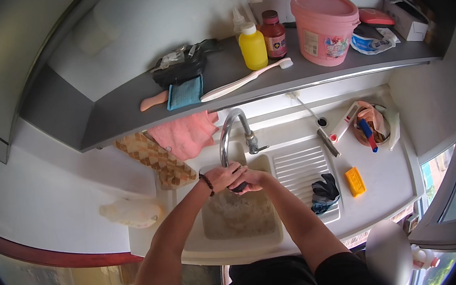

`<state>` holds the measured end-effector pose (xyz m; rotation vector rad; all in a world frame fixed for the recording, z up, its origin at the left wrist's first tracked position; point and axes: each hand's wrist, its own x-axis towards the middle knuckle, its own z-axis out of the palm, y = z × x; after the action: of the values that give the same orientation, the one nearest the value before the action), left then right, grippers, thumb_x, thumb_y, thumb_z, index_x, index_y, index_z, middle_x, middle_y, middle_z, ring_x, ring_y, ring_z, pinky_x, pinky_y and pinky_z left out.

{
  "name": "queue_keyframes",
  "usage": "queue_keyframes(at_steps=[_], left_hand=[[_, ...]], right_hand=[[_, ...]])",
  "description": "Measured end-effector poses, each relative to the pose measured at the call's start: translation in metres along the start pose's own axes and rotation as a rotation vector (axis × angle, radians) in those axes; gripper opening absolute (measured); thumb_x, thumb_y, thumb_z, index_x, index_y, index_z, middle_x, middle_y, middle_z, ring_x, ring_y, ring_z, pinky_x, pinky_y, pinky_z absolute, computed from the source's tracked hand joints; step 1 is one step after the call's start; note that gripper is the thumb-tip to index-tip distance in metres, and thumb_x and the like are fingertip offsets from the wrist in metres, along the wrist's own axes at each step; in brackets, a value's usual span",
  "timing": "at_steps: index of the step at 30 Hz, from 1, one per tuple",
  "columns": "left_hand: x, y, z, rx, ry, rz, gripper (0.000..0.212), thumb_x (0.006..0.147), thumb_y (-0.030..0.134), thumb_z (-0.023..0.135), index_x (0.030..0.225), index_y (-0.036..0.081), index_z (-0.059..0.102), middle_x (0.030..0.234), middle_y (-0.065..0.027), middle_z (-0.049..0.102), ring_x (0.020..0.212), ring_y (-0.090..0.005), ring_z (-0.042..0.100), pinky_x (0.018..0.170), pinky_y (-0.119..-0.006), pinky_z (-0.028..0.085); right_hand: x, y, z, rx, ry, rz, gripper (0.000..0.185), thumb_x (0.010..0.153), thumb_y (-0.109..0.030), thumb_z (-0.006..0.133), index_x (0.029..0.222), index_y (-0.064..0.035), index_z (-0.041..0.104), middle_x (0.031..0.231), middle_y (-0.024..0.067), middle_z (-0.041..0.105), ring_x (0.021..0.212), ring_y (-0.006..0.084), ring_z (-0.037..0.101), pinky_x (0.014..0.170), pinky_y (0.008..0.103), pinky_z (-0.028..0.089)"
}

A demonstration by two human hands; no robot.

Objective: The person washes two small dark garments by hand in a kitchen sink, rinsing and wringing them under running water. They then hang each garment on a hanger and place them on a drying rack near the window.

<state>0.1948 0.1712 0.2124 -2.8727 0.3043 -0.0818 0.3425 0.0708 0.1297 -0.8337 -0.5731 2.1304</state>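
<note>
Both hands meet over the white sink basin, just under the spout of the chrome faucet. A small dark item, too covered to identify, sits between them. My right hand is closed around it from the right. My left hand, with a dark beaded bracelet at the wrist, lies over the fingers of the other; its own hold cannot be made out. The basin's bottom looks brown and murky. On the ribbed drainboard to the right lies a crumpled dark cloth item, and beyond it an orange bar of soap.
A grey shelf overhangs the back, bearing a pink bucket, bottles and a white brush. A pink towel hangs behind left. A squeegee and a filled basket stand right; a plastic jug is left.
</note>
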Motion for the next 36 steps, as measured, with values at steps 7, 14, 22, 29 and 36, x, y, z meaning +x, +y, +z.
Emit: queue_keyframes(at_steps=[7,14,22,29,36], left_hand=[[0.020,-0.001,0.009,-0.399,-0.436,-0.556,0.042,0.090,0.015,0.064,0.129,0.005,0.053,0.114,-0.0227,0.066,0.097,-0.0382,0.070,0.080,-0.045,0.059],[0.023,-0.006,0.001,-0.644,-0.534,-0.863,0.043,0.081,0.021,0.072,0.119,0.004,0.060,0.116,-0.0251,0.068,0.115,-0.0411,0.064,0.093,-0.049,0.055],[0.018,-0.007,0.013,-1.189,-0.753,-1.045,0.033,0.068,0.013,0.073,0.101,0.005,0.068,0.086,-0.0165,0.072,0.072,-0.0283,0.070,0.061,-0.040,0.057],[0.027,0.003,-0.016,-0.967,-0.516,-1.001,0.035,0.068,0.020,0.077,0.097,0.003,0.065,0.086,-0.0188,0.072,0.073,-0.0335,0.070,0.064,-0.043,0.057],[0.007,0.018,0.021,-0.589,-0.187,-0.727,0.059,0.075,0.024,0.079,0.127,0.011,0.055,0.118,-0.0210,0.063,0.103,-0.0429,0.065,0.085,-0.050,0.056]], right_hand=[[-0.006,-0.024,0.023,-0.776,0.479,-0.124,0.041,0.067,-0.014,0.083,0.106,-0.0095,0.072,0.098,0.0115,0.072,0.091,0.0284,0.070,0.075,0.0430,0.059],[0.003,-0.011,0.029,-1.347,0.830,-0.414,0.032,0.078,-0.029,0.070,0.102,-0.0091,0.074,0.095,0.0187,0.074,0.089,0.0405,0.070,0.079,0.0489,0.058],[-0.017,-0.019,0.034,-1.619,0.670,-0.449,0.034,0.079,-0.035,0.071,0.102,-0.0110,0.068,0.088,0.0164,0.073,0.085,0.0377,0.071,0.076,0.0497,0.057],[-0.024,-0.021,0.023,-1.612,0.669,-0.470,0.038,0.076,-0.034,0.075,0.104,-0.0091,0.066,0.094,0.0182,0.073,0.091,0.0382,0.070,0.078,0.0495,0.057],[-0.017,-0.009,0.011,-0.933,0.653,-0.292,0.056,0.063,-0.021,0.089,0.113,-0.0077,0.067,0.098,0.0135,0.073,0.090,0.0305,0.072,0.080,0.0430,0.060]])
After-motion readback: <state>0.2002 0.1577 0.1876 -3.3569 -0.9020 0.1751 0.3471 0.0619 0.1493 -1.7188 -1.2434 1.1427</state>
